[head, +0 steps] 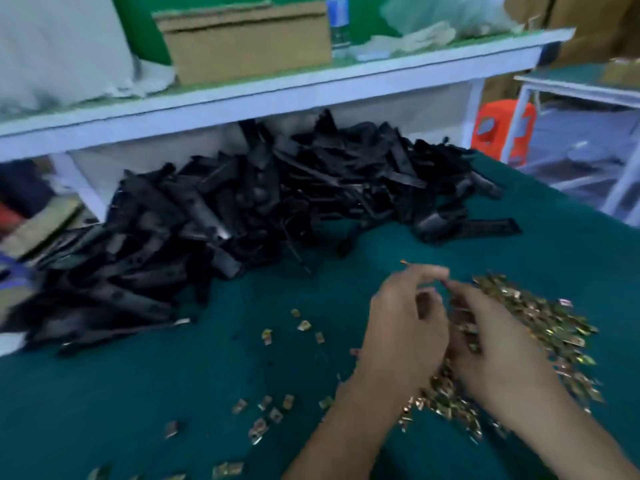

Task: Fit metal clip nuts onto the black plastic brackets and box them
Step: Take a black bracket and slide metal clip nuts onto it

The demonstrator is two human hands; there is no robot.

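Observation:
A big heap of black plastic brackets lies across the back of the green table. A pile of gold metal clip nuts sits at the front right. Both my hands are over this pile, fingertips close together. My left hand has its back towards me and its fingers curled, and a small clip nut sticks out by its index finger. My right hand reaches into the pile with curled fingers around several clip nuts. The view is blurred.
Loose clip nuts are scattered over the table in front of the brackets. A white shelf above the heap carries a cardboard box and a bottle. An orange stool stands at the far right.

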